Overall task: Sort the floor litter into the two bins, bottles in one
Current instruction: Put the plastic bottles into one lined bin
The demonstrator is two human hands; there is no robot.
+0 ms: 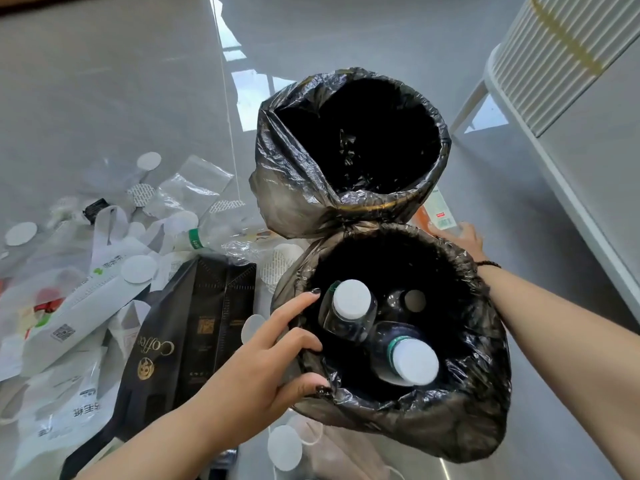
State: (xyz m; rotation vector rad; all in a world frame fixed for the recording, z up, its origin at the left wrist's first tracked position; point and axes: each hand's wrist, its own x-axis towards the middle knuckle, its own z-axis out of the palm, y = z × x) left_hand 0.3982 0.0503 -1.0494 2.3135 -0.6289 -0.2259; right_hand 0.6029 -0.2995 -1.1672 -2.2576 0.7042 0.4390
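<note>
We see two round bins lined with black plastic bags, touching. In the near bin [478, 420] stand two clear plastic bottles with white caps [351, 299], upright or nearly so. Our left hand [273, 355] rests on its rim, fingers spread and relaxed, gripping nothing. Our right hand [462, 239] reaches past the far rim onto a clear labelled bottle [440, 209], seemingly grasping it, though half hidden. The far bin [277, 161] gapes dark. White paper litter [104, 282] covers the grey floor [104, 98] at left.

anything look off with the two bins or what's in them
Nothing wrong: the near bin holds only bottles, the far bin looks nearly empty. A clear bottle is not yet sorted, lying among the floor litter.
</note>
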